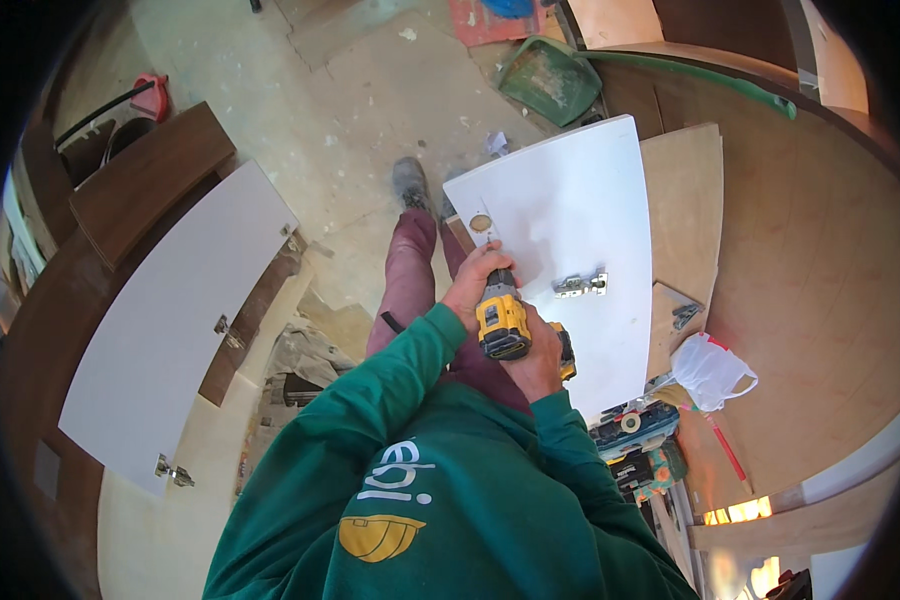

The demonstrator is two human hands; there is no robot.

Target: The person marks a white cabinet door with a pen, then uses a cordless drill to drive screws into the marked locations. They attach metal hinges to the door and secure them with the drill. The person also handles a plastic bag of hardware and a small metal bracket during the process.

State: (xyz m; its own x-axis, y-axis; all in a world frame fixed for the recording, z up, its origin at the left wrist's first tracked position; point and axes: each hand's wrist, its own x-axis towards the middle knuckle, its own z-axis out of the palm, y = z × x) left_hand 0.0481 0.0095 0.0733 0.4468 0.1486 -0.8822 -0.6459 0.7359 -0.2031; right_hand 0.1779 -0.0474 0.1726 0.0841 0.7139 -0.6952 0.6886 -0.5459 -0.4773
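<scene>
A yellow and black cordless drill (503, 318) points away from me over a white cabinet door panel (600, 190). My right hand (538, 358) is wrapped round its handle. At the drill's front end is my left hand (478, 283), its fingers bent round the chuck; whether they also pinch a small screw is hidden. The drill's tip is close to a round hinge hole (481, 223) near the panel's left edge. A metal hinge (580, 284) is fixed on the same panel, right of the drill.
On the left lies another white door panel (175, 320) with several hinges. To the right, a brown board (790, 300) carries a white plastic bag (710, 372) and a red pencil-like stick (730, 452). A green tub (550, 80) stands ahead; tools (635, 430) lie at my right side.
</scene>
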